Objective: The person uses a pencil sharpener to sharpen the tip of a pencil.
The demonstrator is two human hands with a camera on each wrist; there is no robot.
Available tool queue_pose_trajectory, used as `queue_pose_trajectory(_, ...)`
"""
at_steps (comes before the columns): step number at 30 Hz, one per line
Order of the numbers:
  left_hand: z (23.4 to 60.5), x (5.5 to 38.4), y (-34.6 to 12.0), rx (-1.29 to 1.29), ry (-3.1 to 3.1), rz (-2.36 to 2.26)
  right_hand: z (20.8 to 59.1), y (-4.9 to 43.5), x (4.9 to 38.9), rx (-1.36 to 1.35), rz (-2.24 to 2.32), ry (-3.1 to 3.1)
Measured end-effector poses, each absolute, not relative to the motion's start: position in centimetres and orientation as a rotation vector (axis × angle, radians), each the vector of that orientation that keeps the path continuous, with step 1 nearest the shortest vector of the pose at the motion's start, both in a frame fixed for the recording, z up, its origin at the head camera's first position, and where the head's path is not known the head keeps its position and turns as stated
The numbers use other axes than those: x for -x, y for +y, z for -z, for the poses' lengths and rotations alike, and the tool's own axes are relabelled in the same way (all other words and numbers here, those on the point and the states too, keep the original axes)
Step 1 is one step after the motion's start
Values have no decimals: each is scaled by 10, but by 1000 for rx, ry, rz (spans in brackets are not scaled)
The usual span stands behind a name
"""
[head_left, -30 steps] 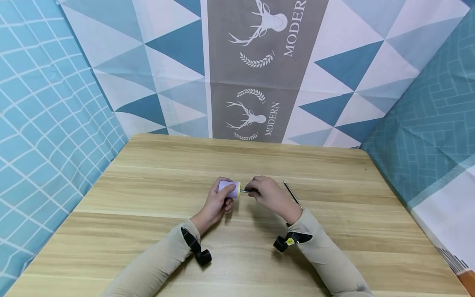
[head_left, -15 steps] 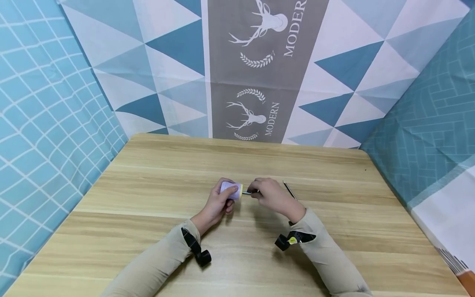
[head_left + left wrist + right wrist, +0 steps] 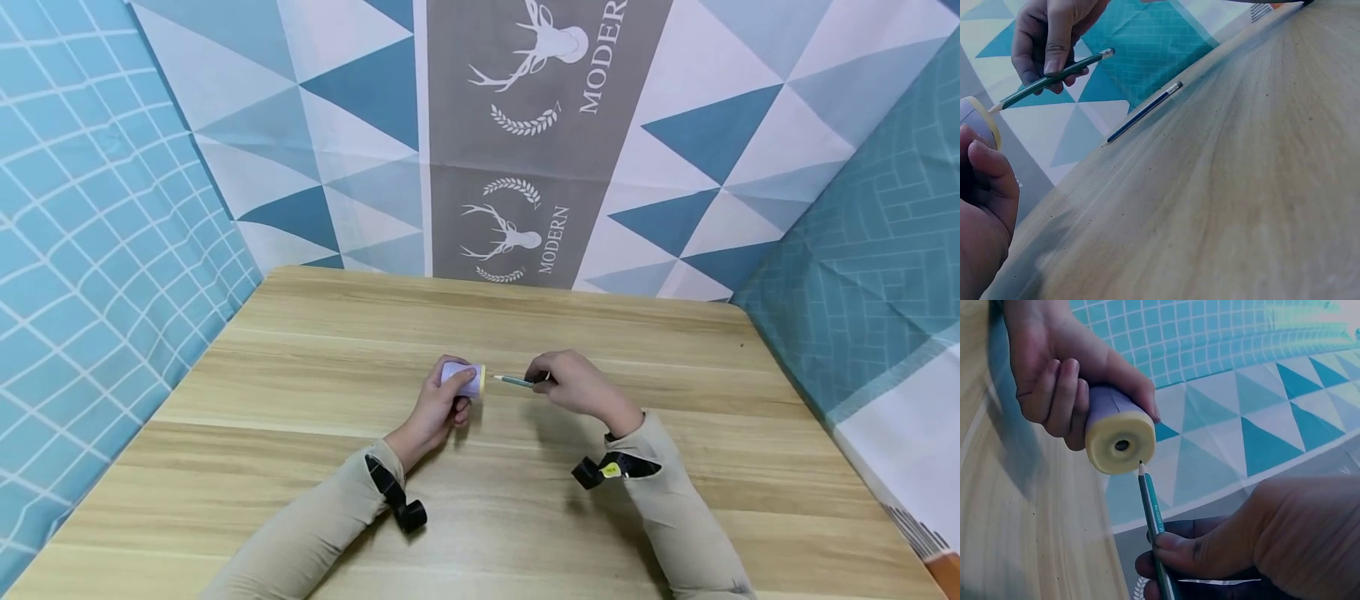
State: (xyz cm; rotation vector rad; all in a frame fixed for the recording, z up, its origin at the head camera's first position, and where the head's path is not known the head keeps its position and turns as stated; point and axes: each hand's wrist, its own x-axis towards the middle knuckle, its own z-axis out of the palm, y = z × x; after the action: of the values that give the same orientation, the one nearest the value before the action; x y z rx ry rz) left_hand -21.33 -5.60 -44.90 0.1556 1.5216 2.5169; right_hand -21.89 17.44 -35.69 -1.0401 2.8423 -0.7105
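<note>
My left hand [image 3: 429, 417] grips a purple pencil sharpener [image 3: 452, 369], fingers wrapped round its body and thumb along the top. Its yellow end [image 3: 1101, 450], with a round hole in the middle, faces my right hand [image 3: 576, 385]. Between thumb and fingers the right hand pinches a green pencil [image 3: 1151, 509]. The pencil's pointed tip is out of the hole, just short of the yellow rim. In the left wrist view, the pencil's eraser end sticks out beyond the fingers.
A blue pencil [image 3: 1144, 112] lies on the wooden table [image 3: 337, 333]; in the head view the right hand and arm hide it. Patterned cloth [image 3: 360, 167] hangs behind the table and along both sides.
The right hand has moved right, drawing the green pencil out of the sharpener, so its sharpened tip now shows. The left hand keeps the sharpener at nearly the same spot.
</note>
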Motion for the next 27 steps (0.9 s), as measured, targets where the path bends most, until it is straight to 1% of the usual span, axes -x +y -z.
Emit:
queue_pose_trajectory(9,450,214,-56,-162,1542,-2513,350,200,230,805,844,2820)
queue_pose_trajectory(16,450,214,-55,-174,1538,-2520,348,229,240,540,995,2783)
queue_pose_trajectory(22,450,213,-56,-182,1533,-2522,353,248,247,390,1088,2744)
queue_pose_trajectory(27,450,213,-56,-188,1516,-2525,364,262,255,275,1158,2695)
